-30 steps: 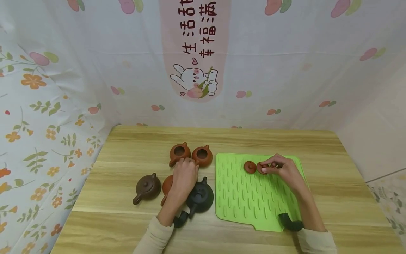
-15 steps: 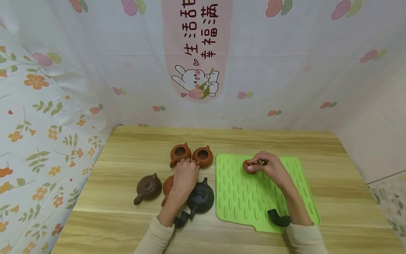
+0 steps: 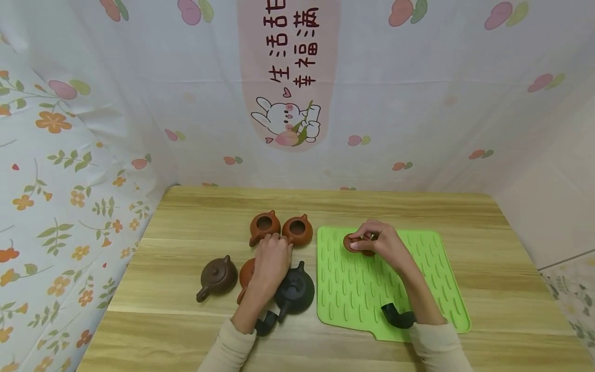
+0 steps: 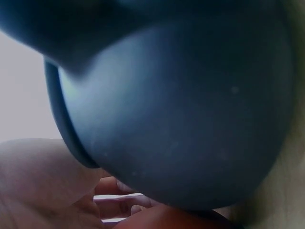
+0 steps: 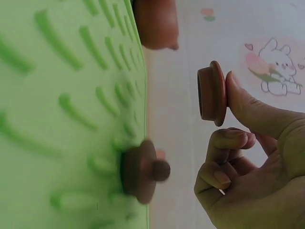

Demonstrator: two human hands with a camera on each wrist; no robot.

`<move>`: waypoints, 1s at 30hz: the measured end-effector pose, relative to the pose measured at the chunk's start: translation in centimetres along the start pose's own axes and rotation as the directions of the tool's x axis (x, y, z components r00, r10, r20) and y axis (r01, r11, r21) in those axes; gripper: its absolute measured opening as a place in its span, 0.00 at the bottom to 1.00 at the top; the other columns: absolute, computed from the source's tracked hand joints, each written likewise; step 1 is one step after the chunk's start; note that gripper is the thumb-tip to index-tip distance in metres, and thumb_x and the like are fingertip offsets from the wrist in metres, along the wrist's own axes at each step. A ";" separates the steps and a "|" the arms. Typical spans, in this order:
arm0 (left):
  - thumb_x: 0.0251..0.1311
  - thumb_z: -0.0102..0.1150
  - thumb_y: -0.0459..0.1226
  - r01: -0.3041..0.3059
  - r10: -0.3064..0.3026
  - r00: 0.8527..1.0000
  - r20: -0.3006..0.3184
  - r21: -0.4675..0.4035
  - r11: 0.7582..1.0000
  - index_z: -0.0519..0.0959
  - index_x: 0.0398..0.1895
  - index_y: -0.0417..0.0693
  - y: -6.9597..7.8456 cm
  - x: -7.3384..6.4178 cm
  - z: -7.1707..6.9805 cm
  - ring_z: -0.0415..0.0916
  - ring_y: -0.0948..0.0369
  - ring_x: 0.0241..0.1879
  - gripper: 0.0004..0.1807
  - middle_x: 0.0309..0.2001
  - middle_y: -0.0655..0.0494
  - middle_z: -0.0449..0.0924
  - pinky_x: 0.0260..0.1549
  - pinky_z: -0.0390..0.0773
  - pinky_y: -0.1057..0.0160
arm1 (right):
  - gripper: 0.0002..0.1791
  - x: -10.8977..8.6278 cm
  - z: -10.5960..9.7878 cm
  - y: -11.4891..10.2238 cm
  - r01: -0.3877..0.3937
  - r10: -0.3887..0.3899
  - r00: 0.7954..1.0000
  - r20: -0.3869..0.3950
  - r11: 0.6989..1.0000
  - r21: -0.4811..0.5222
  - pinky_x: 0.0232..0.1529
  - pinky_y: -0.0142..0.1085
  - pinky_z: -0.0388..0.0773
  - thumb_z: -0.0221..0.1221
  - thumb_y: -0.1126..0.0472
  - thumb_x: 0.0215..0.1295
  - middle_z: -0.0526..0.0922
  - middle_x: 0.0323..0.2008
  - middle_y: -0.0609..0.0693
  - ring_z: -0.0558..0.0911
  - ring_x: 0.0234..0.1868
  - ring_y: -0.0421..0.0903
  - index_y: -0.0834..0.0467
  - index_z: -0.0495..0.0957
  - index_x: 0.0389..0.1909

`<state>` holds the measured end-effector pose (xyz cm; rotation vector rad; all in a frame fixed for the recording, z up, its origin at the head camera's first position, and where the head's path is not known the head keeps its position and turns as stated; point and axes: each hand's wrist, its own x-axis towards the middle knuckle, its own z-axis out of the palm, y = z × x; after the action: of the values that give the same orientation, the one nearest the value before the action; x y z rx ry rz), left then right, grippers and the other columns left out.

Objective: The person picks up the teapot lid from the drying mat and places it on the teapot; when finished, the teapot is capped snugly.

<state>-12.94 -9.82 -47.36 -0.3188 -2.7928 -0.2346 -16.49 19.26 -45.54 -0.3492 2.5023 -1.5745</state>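
In the head view, my right hand [image 3: 385, 245] pinches a small brown teapot lid [image 5: 212, 93] over the left part of the green mat [image 3: 362, 294]. The right wrist view shows this lid raised, its rim against the thumb. A second knobbed lid [image 5: 139, 172] sits on the mat below that hand. My left hand [image 3: 273, 258] reaches between the teapots, its fingertips at the handle side of a lidless orange teapot [image 3: 297, 230]; what they grip is hidden. Beneath this wrist is another orange teapot [image 3: 247, 272], partly covered. The dark teapot [image 4: 181, 114] nearly fills the left wrist view.
Another lidless orange teapot [image 3: 265, 227] stands at the back beside the first. A brown lidded teapot [image 3: 217, 275] is at the left and the dark teapot close right of my left forearm. The wooden table [image 3: 492, 268] ends at a printed cloth backdrop [image 3: 195, 103].
My right hand has moved left over the mat and now holds a lid up near the other one. The left hand has kept its place among the teapots.
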 end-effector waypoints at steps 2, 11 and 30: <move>0.68 0.75 0.35 0.001 -0.001 1.000 -0.003 0.000 1.000 0.89 0.33 0.35 0.0 0.0 0.0 0.83 0.48 0.34 0.10 0.31 0.45 0.84 0.38 0.85 0.51 | 0.08 0.3 0.5 -0.3 0.008 -0.008 1.000 0.007 1.000 0.021 0.32 0.38 0.73 0.76 0.67 0.64 0.79 0.33 0.53 0.72 0.31 0.47 0.64 0.91 0.42; 0.67 0.76 0.35 -0.002 0.002 1.000 -0.011 0.006 1.000 0.88 0.33 0.36 0.0 0.0 -0.1 0.82 0.48 0.33 0.10 0.30 0.46 0.83 0.37 0.85 0.52 | 0.10 1.8 2.9 -1.5 0.029 -0.032 0.999 0.039 0.997 0.071 0.36 0.36 0.67 0.79 0.68 0.60 0.74 0.28 0.51 0.68 0.31 0.44 0.64 0.91 0.41; 0.67 0.77 0.37 -0.005 0.005 1.000 -0.001 0.031 0.999 0.88 0.33 0.36 0.0 0.1 0.0 0.83 0.49 0.33 0.11 0.30 0.46 0.83 0.38 0.86 0.52 | 0.07 4.2 6.3 -2.8 0.068 -0.076 0.990 0.117 0.995 0.067 0.34 0.35 0.67 0.78 0.67 0.62 0.69 0.23 0.48 0.64 0.26 0.43 0.62 0.90 0.38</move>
<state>-13.01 -9.86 -47.31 -0.3173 -2.7910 -0.1895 -18.55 11.42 -45.76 -0.5147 2.3701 -1.6032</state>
